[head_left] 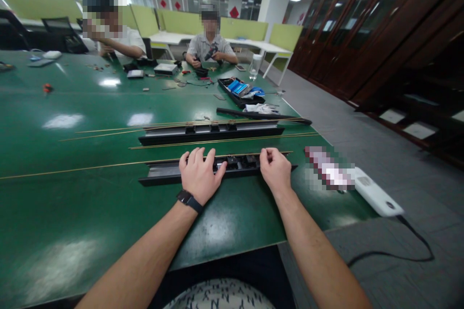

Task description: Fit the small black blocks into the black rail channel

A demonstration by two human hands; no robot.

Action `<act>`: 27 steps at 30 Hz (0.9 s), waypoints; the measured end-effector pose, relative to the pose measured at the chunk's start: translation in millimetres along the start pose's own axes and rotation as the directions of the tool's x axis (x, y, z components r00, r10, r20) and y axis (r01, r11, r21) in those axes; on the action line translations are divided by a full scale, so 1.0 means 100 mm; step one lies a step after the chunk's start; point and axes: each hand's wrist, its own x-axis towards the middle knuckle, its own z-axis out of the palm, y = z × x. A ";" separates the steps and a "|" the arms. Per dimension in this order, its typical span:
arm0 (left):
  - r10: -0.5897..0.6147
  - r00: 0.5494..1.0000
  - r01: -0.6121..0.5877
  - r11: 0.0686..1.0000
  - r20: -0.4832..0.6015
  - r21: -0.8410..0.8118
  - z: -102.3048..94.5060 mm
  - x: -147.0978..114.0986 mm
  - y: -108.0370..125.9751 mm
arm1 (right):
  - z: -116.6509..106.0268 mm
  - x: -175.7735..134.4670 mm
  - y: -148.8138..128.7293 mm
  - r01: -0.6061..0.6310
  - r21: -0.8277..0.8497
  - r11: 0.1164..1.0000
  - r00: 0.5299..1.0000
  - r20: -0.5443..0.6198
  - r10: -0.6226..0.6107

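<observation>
A black channel-shaped rail (163,178) with a grey inner face lies across the table in front of me. Small black blocks (250,160) sit inside it between my hands. My left hand (200,174), with a dark watch (190,201) at the wrist, rests over the rail with its fingers spread. A thin brass-coloured rod (90,168) runs along the rail's far edge and sticks out far to the left. At the rail's right end, my right hand (275,169) is closed in a pinch at this rod; the fingers partly hide the contact.
Beyond lies a second black rail (174,139) with more thin rods (224,142) beside it. Farther back are a black strip (290,119), white gloves (263,108) and a black tray (232,91). A white device (375,193) with a cable is at right. Two people sit opposite.
</observation>
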 end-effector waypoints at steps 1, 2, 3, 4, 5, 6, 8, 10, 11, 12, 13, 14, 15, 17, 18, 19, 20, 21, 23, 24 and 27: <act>0.000 1.000 0.000 1.000 0.003 -0.002 0.00 0.00 0.00 | 0.00 0.01 0.01 -0.011 -0.004 1.000 1.000 -0.008 0.011; -0.002 1.000 0.002 1.000 0.005 -0.004 0.00 0.00 0.00 | -0.01 0.01 0.01 -0.023 -0.010 1.000 1.000 -0.016 0.023; -0.002 1.000 0.003 1.000 0.007 -0.004 0.00 0.00 0.00 | -0.01 0.02 0.02 -0.034 -0.018 0.999 0.999 -0.024 0.034; -0.003 1.000 0.003 1.000 0.009 -0.005 0.00 0.00 0.00 | -0.01 0.02 0.03 -0.041 -0.029 0.999 0.999 -0.029 0.040; -0.003 1.000 0.003 1.000 0.010 -0.004 0.00 0.00 0.00 | -0.01 0.02 0.03 -0.043 -0.038 0.998 0.999 -0.031 0.042; -0.004 1.000 0.004 1.000 0.010 -0.004 -0.01 0.00 0.00 | -0.01 0.02 0.03 -0.040 -0.046 0.998 0.999 -0.029 0.038; -0.004 1.000 0.004 1.000 0.009 0.001 -0.01 0.01 0.01 | 0.00 0.02 0.03 -0.022 -0.047 0.999 1.000 -0.016 0.021; -0.004 1.000 0.004 1.000 0.010 0.006 -0.01 0.01 0.01 | 0.01 0.01 0.01 0.004 -0.032 0.999 1.000 0.003 -0.004; -0.003 1.000 0.003 1.000 0.010 0.008 -0.01 0.01 0.01 | 0.02 0.00 0.00 0.016 -0.022 1.000 1.000 0.011 -0.016; -0.003 1.000 0.002 1.000 0.010 0.009 -0.01 0.01 0.01 | 0.02 -0.01 0.00 0.024 -0.014 1.000 1.000 0.016 -0.024; -0.002 1.000 0.002 1.000 0.011 0.009 -0.01 0.01 0.01 | 0.02 -0.01 0.00 0.028 -0.008 1.000 0.999 0.018 -0.028; -0.001 1.000 0.001 1.000 0.011 0.008 -0.01 0.01 0.01 | 0.02 -0.01 -0.01 0.028 -0.005 1.000 0.999 0.017 -0.028; 0.000 1.000 0.000 1.000 0.011 0.008 -0.01 0.00 0.00 | 0.02 -0.01 0.00 0.026 -0.004 1.000 1.000 0.013 -0.026; -0.001 1.000 0.001 1.000 0.010 0.006 -0.01 0.00 0.00 | 0.01 0.00 0.01 0.011 -0.004 1.000 1.000 -0.005 -0.011; -0.003 1.000 0.003 1.000 0.009 0.005 0.00 0.00 0.00 | 0.01 0.00 0.01 0.001 -0.006 1.000 1.000 -0.015 -0.001; -0.004 1.000 0.004 1.000 0.006 0.002 0.00 0.00 0.00 | 0.01 0.01 0.02 -0.009 -0.010 1.000 1.000 -0.022 0.009; -0.006 1.000 0.006 1.000 0.005 -0.001 0.00 0.00 0.00 | 0.01 0.01 0.02 -0.019 -0.017 1.000 0.999 -0.028 0.018; -0.007 1.000 0.007 1.000 0.005 -0.005 0.00 0.00 0.00 | 0.01 0.01 0.02 -0.025 -0.027 0.999 0.999 -0.029 0.024; -0.010 1.000 0.010 1.000 0.008 -0.010 0.00 0.00 0.00 | 0.01 0.01 0.02 -0.022 -0.046 0.999 1.000 -0.018 0.022; -0.011 1.000 0.011 1.000 0.010 -0.011 0.00 0.00 0.00 | 0.01 0.01 0.02 -0.017 -0.049 0.999 1.000 -0.009 0.017; -0.012 1.000 0.012 1.000 0.008 -0.017 0.00 0.00 0.00 | 0.02 0.00 0.01 -0.001 -0.037 0.999 1.000 0.010 0.001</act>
